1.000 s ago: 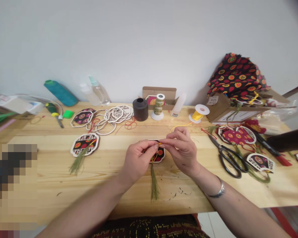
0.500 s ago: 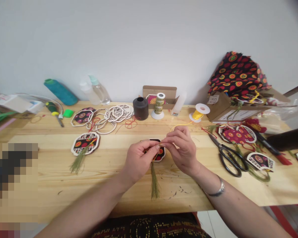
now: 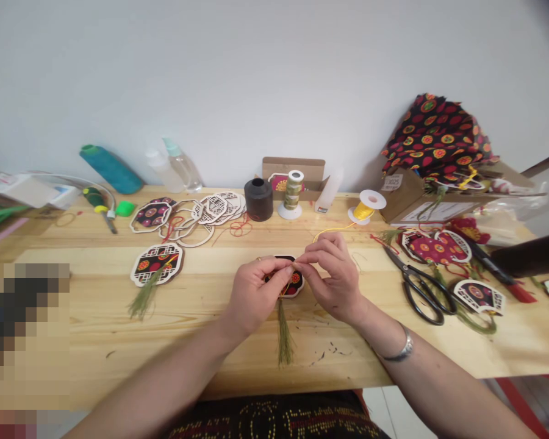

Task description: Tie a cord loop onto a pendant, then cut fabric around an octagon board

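Note:
Over the middle of the table my left hand [image 3: 261,289] and my right hand [image 3: 332,274] meet fingertip to fingertip, both closed in a pinch on a thin yellow cord [image 3: 322,231]. That cord runs behind my right hand to a white spool [image 3: 372,207]. Just beneath the fingers lies a pendant [image 3: 295,286] with a pale wooden rim and dark patterned fabric, partly hidden by my left hand. An olive-green tassel [image 3: 284,335] hangs from its lower edge and lies flat on the wood. The exact spot between the fingertips is too small to make out.
Black-handled scissors [image 3: 423,292] lie at the right, beside more pendants [image 3: 480,297]. A finished-looking tasselled pendant [image 3: 157,265] and openwork wooden frames [image 3: 222,208] are at the left. Along the wall stand a black cone spool [image 3: 258,200], a green-gold thread spool [image 3: 293,195] and a cardboard box [image 3: 400,201] with fabric.
Almost nothing differs. My hands keep the same pinch, with my right hand shifted very slightly left; the whole view has moved a little.

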The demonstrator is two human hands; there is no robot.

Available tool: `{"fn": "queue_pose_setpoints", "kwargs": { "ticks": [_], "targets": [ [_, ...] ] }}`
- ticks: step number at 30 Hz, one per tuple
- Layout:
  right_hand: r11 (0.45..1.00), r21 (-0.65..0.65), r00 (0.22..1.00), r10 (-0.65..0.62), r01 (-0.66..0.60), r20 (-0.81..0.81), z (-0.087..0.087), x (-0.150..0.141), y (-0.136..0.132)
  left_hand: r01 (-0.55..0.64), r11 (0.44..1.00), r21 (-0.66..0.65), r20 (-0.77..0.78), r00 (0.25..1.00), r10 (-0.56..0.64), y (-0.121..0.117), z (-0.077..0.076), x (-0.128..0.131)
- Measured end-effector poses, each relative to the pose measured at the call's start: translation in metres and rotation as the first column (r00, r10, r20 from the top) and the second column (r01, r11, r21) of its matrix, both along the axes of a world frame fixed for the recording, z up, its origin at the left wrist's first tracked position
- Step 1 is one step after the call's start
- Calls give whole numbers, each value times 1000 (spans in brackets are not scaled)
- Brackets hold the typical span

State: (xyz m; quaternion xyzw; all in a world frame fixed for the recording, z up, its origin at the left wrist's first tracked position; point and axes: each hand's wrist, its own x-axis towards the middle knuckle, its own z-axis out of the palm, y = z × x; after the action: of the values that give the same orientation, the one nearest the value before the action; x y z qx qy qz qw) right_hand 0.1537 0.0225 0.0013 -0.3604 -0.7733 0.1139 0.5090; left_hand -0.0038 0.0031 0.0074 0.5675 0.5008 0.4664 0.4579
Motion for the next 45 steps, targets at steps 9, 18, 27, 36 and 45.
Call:
{"fn": "queue_pose_setpoints", "kwargs": {
  "ticks": [9,18,27,36,45],
  "targets": [
    [1000,-6,1000,8,-8,-11,-1,-1,-2,14,999,37,-33,999,-12,0,-1,-1],
    [984,-178,974,-36,-4,-222,1,7,1,-4,987,-162,102,995,21,2,1,0],
    [933,-338,969,44,-127,-242,-9,7,10,17,954,-299,274,959,69,7,-6,-1],
    [935,-322,972,81,-151,-222,-7,5,7,65,964,-258,241,971,-1,3,-3,-3],
    [968,-228,987,71,-103,-145,-2,4,6,57,966,-253,193,981,-7,4,2,0]
  ]
}}
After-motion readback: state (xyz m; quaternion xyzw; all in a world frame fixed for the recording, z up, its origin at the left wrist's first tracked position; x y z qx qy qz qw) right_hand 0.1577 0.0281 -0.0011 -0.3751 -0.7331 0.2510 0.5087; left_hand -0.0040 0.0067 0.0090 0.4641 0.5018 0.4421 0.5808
